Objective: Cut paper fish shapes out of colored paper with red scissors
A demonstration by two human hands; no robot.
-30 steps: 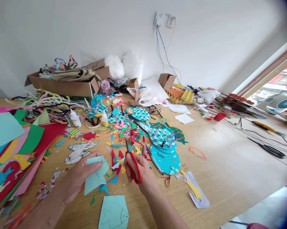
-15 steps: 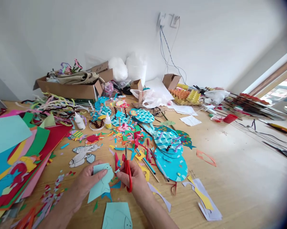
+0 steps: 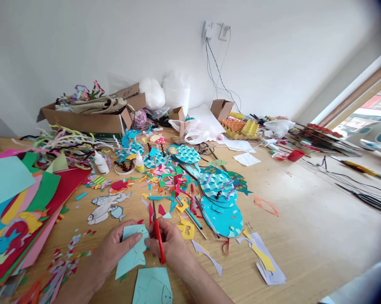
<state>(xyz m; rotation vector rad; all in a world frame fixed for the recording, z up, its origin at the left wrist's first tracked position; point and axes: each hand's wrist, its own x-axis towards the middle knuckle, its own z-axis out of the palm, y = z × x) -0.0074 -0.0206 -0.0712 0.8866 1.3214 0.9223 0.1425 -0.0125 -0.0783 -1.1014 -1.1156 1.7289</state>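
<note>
My left hand [image 3: 116,245] pinches a light blue paper piece [image 3: 131,255] with a fish drawn on it; its right side is cut in a curve. My right hand [image 3: 170,240] grips red-handled scissors [image 3: 159,236], whose blades point away from me and look closed. My right fingertips are beside the paper's right edge. Below, a second light blue sheet [image 3: 152,285] with a fish drawing lies on the table. Beyond my hands are drawn fish cutouts [image 3: 103,207] and colourful scraps [image 3: 174,179].
Coloured paper sheets [image 3: 44,192] are stacked at left. Glue bottles [image 3: 101,163], pipe cleaners [image 3: 73,143] and a cardboard box [image 3: 92,122] stand behind. Blue scaled discs [image 3: 222,211] and pencils lie right of centre; a red cup [image 3: 295,156] is farther right.
The view has shifted slightly right. Both hands have come a little nearer to me with the paper and scissors, and my right fingertips are closer to the paper.
</note>
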